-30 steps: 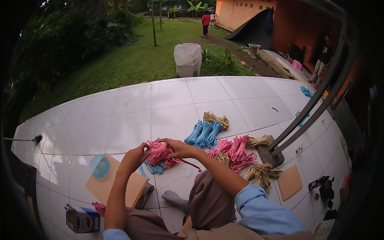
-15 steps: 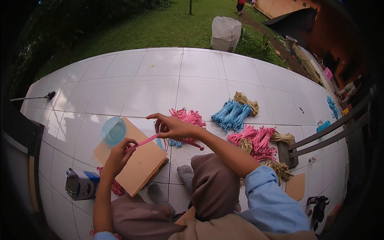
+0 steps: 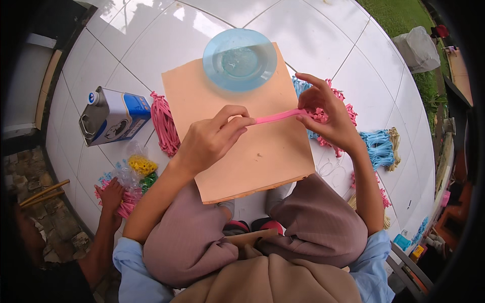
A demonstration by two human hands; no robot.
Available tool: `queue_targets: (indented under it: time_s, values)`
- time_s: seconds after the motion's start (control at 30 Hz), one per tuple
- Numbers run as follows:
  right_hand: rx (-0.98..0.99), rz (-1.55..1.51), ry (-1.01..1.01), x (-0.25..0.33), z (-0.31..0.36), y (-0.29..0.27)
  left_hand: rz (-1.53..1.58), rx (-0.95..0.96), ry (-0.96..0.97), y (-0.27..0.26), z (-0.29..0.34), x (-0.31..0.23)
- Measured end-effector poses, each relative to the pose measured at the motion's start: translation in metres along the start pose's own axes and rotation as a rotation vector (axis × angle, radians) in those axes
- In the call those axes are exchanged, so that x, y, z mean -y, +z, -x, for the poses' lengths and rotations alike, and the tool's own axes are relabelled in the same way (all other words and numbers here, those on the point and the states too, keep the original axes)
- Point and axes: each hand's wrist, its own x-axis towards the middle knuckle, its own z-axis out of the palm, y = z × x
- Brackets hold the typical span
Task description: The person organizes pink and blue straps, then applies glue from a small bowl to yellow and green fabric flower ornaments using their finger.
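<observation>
A flat pink strip [image 3: 277, 117] is stretched between my two hands above a stack of tan sheets [image 3: 242, 166]. My left hand [image 3: 209, 139] pinches one end between thumb and fingers. At the other end, my right hand [image 3: 326, 116] grips the strip between thumb and index finger, its other fingers partly bent. A translucent blue bowl [image 3: 213, 60] stands on the far part of the top sheet; what lies in it is hard to make out. Behind my right hand, pink corded bundles [image 3: 337, 96] and blue ones are partly hidden.
Left of the sheets are a metal can [image 3: 121, 116] and a pink bundle [image 3: 164, 123]. A co-worker's hand [image 3: 112, 196] rests on pink cords near bags of yellow pieces [image 3: 142, 164]. Blue bundles [image 3: 376, 148] lie right; a whitish sack [image 3: 417, 49] stands by the grass.
My view has swung left and downward, bringing the co-worker's hand and the yellow pieces into sight. Both hands keep hold of the pink strip, now held nearly level over the sheets.
</observation>
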Motion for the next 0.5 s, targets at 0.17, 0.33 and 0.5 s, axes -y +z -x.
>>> queue_targets:
  time_s: [0.17, 0.33, 0.5]
  values:
    - [0.007, 0.061, 0.034, -0.015, -0.018, -0.016, -0.066, -0.039, 0.036, 0.016, -0.021, 0.007]
    - [-0.022, 0.034, -0.032, -0.037, -0.028, -0.016, -0.243, -0.040, 0.045, 0.027, -0.024, 0.013]
    - [-0.055, -0.075, -0.051, -0.050, -0.025, -0.015, -0.291, 0.000, 0.038, 0.028, -0.026, 0.010]
